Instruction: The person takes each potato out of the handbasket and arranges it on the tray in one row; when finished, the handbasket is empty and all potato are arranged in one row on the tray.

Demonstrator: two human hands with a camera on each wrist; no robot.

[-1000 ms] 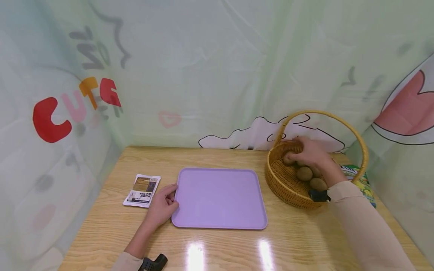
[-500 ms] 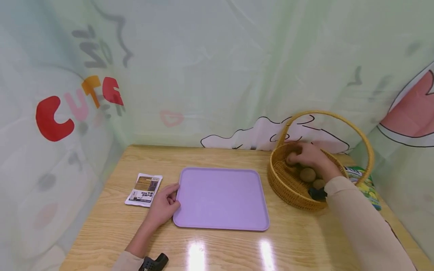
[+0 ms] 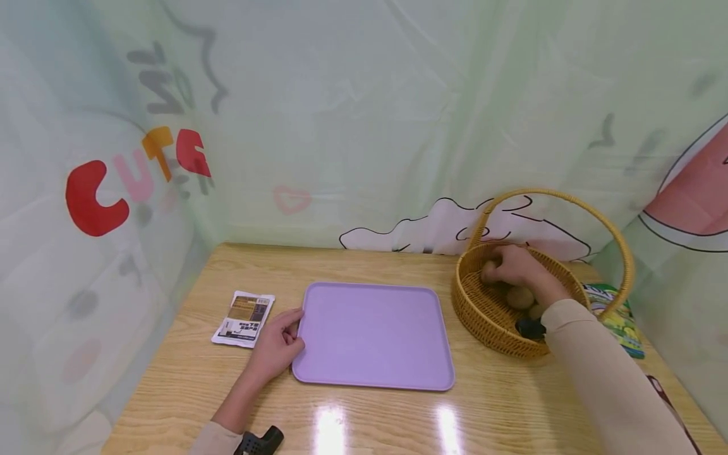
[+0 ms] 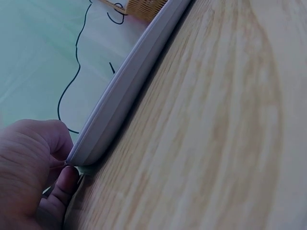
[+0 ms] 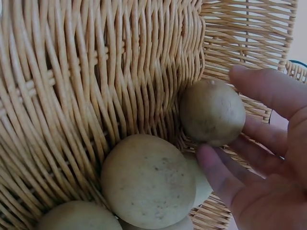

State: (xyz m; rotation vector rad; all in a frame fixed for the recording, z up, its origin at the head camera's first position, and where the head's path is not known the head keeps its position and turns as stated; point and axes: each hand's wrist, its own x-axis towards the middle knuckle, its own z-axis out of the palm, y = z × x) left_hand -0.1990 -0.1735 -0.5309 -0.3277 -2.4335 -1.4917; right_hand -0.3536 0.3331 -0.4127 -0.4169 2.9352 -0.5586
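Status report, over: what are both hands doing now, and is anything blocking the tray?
Right hand inside wicker basket, fingers pinching one kiwi. Left hand touching purple tray at its left edge. Nothing lies on the tray; packet lies beside it.

1. We see the left hand (image 4: 29, 167) touching the lavender tray (image 4: 127, 88) at its near corner.
2. Tray lies flat on the wooden table (image 4: 216, 143).
3. Wicker basket (image 4: 139, 7) sits beyond the tray's far end.
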